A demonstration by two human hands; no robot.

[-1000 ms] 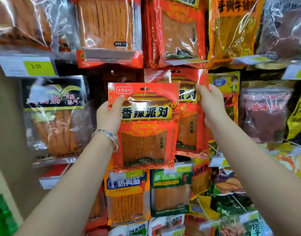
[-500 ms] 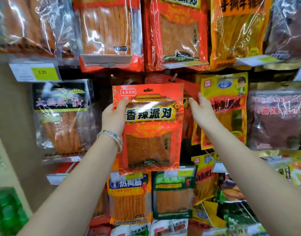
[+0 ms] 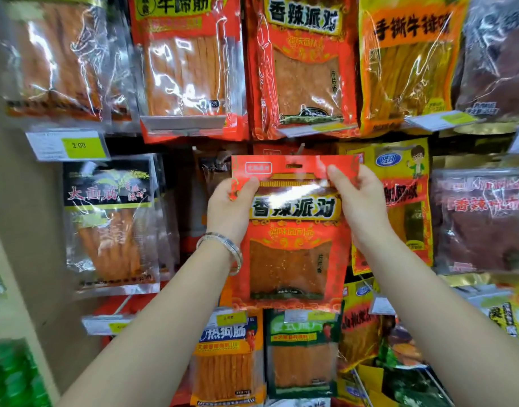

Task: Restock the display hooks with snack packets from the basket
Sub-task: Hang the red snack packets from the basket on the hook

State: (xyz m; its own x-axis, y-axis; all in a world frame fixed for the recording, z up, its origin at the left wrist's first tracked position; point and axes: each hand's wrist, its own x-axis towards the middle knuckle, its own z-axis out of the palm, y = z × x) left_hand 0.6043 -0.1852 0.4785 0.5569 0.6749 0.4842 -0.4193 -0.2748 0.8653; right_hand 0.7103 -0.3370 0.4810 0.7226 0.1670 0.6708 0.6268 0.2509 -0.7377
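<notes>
A red snack packet [image 3: 290, 251] with a clear window and a hang slot at its top is held upright in front of the middle row of the display. My left hand [image 3: 229, 211] grips its upper left edge, thumb on the front. My right hand [image 3: 359, 204] pinches its upper right corner. Behind its top edge a display hook [image 3: 300, 148] sticks out, with another red packet partly hidden behind. The basket is out of view.
Hanging snack packets fill the rack: a black-labelled packet [image 3: 108, 224] at left, a yellow packet [image 3: 405, 183] at right, red and orange packets [image 3: 302, 66] above, more below. Price tags [image 3: 69, 145] stick out on hook ends. A beige wall [image 3: 14, 230] stands at left.
My right hand has left the packets hanging behind and now pinches the red packet's upper right corner. The packet has moved right and sits centred before the hook.
</notes>
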